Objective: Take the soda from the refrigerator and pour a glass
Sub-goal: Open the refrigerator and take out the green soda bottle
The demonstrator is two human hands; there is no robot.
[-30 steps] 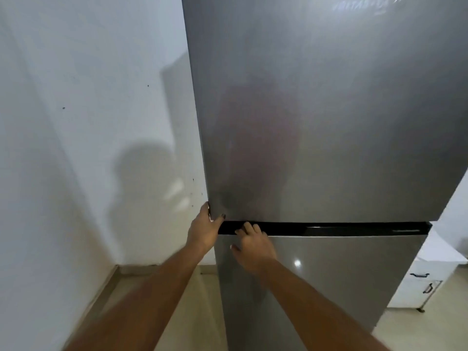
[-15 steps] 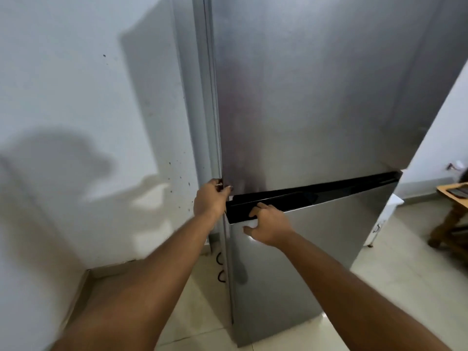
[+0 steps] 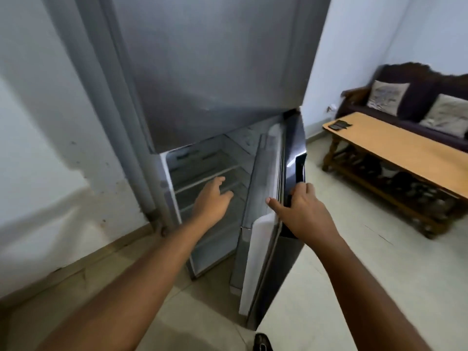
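A tall grey refrigerator [image 3: 215, 72] fills the middle of the head view. Its upper door is shut. Its lower door [image 3: 268, 198] stands swung out to the right. My right hand [image 3: 301, 211] grips the top edge of that lower door by the black handle strip. My left hand [image 3: 211, 201] hangs in front of the lower compartment with fingers apart, holding nothing. Inside I see bare clear shelves [image 3: 202, 173]. No soda and no glass show in this view.
A white wall [image 3: 50, 122] runs close along the left of the refrigerator. To the right stands a low wooden table [image 3: 405, 150] with a dark flat object [image 3: 338, 124] on it. Behind it is a dark sofa [image 3: 415, 97] with two cushions. Pale floor tiles [image 3: 354, 274] lie below.
The lower door has swung wide to the right with my right hand on it. My left hand left the door edge and moved in front of the shelves. The view turned right.
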